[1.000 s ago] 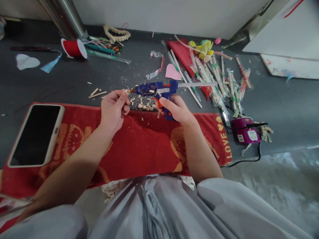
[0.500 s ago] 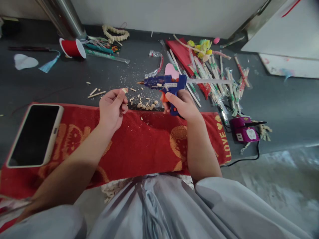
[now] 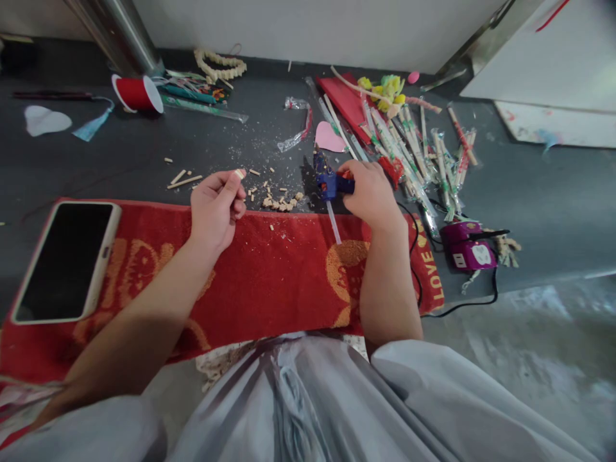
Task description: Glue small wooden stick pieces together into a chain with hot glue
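Between thumb and forefinger, my left hand (image 3: 216, 208) pinches a small pale wooden piece (image 3: 239, 174). My right hand (image 3: 373, 192) is closed on the handle of a blue glue gun (image 3: 326, 183), over the towel's far edge. The gun's nozzle points away from me, and a clear glue stick (image 3: 333, 222) sticks out of its back toward me. Small wooden bits (image 3: 282, 204) and crumbs lie on the dark table between my hands. A few short sticks (image 3: 184, 182) are just left of my left hand.
A red towel (image 3: 269, 282) covers the near table edge, with a phone (image 3: 67, 262) on its left. Wrapped sticks (image 3: 409, 154) and a pink paper heart (image 3: 330, 136) lie to the right. A purple box (image 3: 468, 246) sits by a black cord. A red ribbon spool (image 3: 138, 94) is at back left.
My right hand has turned the glue gun from pointing left to pointing away from me, and lowered it toward the table. My left hand stays nearly still with its wooden piece.
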The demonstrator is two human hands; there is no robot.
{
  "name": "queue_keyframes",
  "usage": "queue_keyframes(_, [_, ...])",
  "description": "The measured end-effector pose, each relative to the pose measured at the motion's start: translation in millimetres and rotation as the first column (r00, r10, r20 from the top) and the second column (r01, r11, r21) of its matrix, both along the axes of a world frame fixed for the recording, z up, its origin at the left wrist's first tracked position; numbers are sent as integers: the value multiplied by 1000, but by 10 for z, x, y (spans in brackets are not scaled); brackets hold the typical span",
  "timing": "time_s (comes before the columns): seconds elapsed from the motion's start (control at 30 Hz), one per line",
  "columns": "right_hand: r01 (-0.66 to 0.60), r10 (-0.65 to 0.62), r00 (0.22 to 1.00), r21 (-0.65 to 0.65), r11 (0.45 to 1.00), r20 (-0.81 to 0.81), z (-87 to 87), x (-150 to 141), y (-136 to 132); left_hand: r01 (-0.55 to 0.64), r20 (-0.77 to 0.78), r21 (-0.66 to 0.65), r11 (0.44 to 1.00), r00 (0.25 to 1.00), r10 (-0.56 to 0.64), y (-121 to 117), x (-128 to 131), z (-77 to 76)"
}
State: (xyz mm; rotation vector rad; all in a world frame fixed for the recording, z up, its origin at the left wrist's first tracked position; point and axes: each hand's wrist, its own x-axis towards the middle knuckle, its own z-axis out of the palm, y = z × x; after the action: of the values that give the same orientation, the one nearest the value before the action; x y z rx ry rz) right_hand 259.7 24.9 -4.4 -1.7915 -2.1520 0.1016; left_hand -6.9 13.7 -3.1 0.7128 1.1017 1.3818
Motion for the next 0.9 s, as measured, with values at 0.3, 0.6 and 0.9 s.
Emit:
queue_keyframes(0.3, [-145,142,983,-21,989,-113,254,-341,-196,6,-9,24,1000,1000,-5,11,-3,-29])
queue_keyframes(0.6, [-562,541,827,-239,792,-151,226,-932,-274,14,-41,24,1000,999,-13,-1,4,-12])
queue_keyframes(0.9, [-486,502,865,-262,834,-8,178,-1021,-299,17,-44,17,1000,999,-17,-10,12,1])
